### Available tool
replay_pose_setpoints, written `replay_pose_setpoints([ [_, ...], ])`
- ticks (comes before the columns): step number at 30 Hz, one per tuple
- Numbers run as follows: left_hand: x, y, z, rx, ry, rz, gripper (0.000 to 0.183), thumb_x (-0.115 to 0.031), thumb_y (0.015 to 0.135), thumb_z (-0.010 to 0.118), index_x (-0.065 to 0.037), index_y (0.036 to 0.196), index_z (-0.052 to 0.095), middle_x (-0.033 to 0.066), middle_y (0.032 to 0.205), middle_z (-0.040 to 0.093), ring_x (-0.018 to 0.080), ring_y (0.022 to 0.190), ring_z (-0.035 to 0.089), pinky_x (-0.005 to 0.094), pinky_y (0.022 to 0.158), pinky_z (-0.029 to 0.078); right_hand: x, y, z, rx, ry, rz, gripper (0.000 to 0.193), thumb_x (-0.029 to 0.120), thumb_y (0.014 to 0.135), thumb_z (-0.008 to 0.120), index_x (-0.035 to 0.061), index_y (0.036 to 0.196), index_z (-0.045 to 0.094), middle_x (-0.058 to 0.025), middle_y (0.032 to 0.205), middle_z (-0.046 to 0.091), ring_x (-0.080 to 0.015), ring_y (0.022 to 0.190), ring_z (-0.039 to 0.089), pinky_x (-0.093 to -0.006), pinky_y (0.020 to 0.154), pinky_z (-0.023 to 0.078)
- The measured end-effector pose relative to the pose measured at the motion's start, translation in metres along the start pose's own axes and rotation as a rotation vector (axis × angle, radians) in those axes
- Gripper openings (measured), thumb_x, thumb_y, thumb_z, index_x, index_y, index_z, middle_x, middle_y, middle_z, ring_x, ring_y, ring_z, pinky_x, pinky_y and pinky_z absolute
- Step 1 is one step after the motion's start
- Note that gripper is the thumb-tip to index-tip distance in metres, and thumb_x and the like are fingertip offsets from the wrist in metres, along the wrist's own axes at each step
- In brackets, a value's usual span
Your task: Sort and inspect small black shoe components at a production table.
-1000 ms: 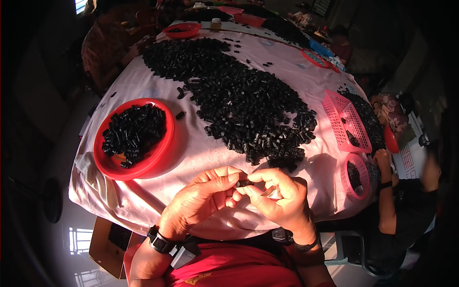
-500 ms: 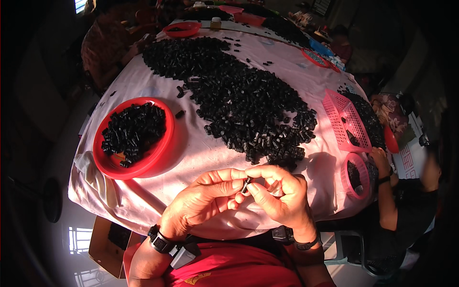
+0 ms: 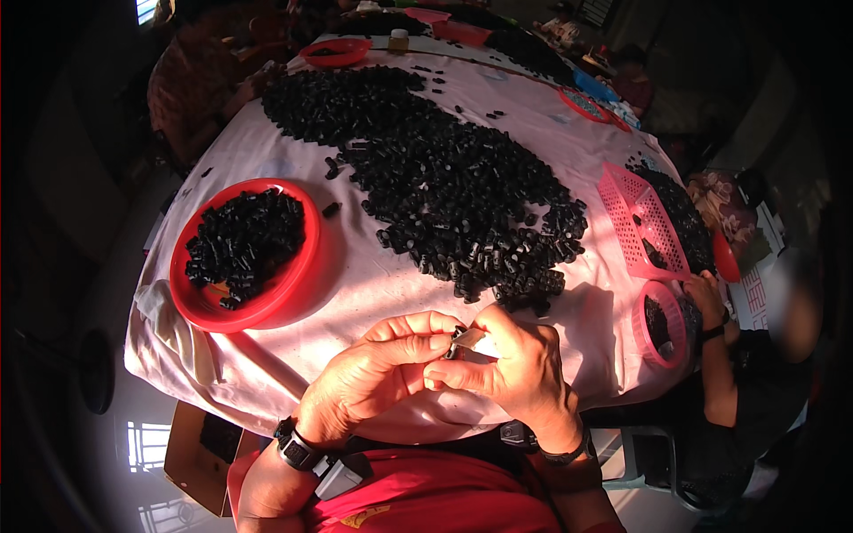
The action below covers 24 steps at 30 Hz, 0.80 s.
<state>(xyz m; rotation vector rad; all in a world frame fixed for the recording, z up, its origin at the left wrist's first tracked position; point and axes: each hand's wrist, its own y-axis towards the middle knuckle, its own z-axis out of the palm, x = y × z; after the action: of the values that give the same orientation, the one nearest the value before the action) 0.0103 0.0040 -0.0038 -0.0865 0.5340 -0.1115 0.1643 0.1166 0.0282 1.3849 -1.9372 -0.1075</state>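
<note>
In the head view, a heap of small black pieces (image 3: 471, 191) spreads over the cloth-covered tabletop (image 3: 351, 253). On the heap's near side, the left hand (image 3: 364, 369) pinches a single black piece (image 3: 456, 345) between thumb and fingers, apparently to steady it against the other hand. The right hand (image 3: 529, 373) has its grip closed, seemingly on a thin flat strip (image 3: 470, 338) angled at that piece; actual contact is too small to tell. Left of the heap, a red bowl (image 3: 312, 240) holds more pieces, probably placed for the left hand's easy reach. Right of the heap sit a rectangular pink basket (image 3: 619, 218) and a round one (image 3: 641, 333), presumably serving the co-worker's hand (image 3: 707, 302) beside them.
</note>
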Motion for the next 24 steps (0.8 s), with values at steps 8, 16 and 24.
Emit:
replay_pose_setpoints([
  [8, 0.0014, -0.0001, -0.0017, -0.027, -0.019, 0.0, 0.024, -0.01, 0.093, 0.062, -0.001, 0.115, 0.06, 0.004, 0.103, 0.065, 0.0093, 0.079, 0.059, 0.0255, 0.074, 0.051, -0.005, -0.002, 0.0034, -0.06, -0.072, -0.086, 0.045, 0.048, 0.075, 0.077, 0.0084, 0.092, 0.063, -0.0049, 0.061, 0.063, -0.0211, 0.051, 0.064, -0.0331, 0.044, 0.048],
  [16, 0.0022, 0.0017, 0.0002, -0.028, 0.007, 0.019, 0.023, -0.01, 0.092, 0.063, -0.001, 0.113, 0.061, 0.004, 0.102, 0.065, 0.0091, 0.079, 0.059, 0.0241, 0.072, 0.05, -0.0017, -0.0018, 0.0036, -0.073, -0.101, -0.077, 0.045, 0.046, 0.073, 0.08, 0.0069, 0.082, 0.059, -0.0056, 0.063, 0.065, -0.0227, 0.052, 0.064, -0.0335, 0.045, 0.049],
  [24, 0.002, 0.0009, 0.0009, -0.049, 0.001, 0.015, 0.021, -0.01, 0.092, 0.064, -0.001, 0.111, 0.062, 0.0036, 0.097, 0.065, 0.0093, 0.08, 0.059, 0.0238, 0.072, 0.049, -0.0049, -0.0018, 0.0035, -0.06, -0.074, -0.102, 0.042, 0.043, 0.079, 0.076, 0.006, 0.093, 0.063, -0.0049, 0.065, 0.065, -0.0208, 0.051, 0.064, -0.0326, 0.043, 0.047],
])
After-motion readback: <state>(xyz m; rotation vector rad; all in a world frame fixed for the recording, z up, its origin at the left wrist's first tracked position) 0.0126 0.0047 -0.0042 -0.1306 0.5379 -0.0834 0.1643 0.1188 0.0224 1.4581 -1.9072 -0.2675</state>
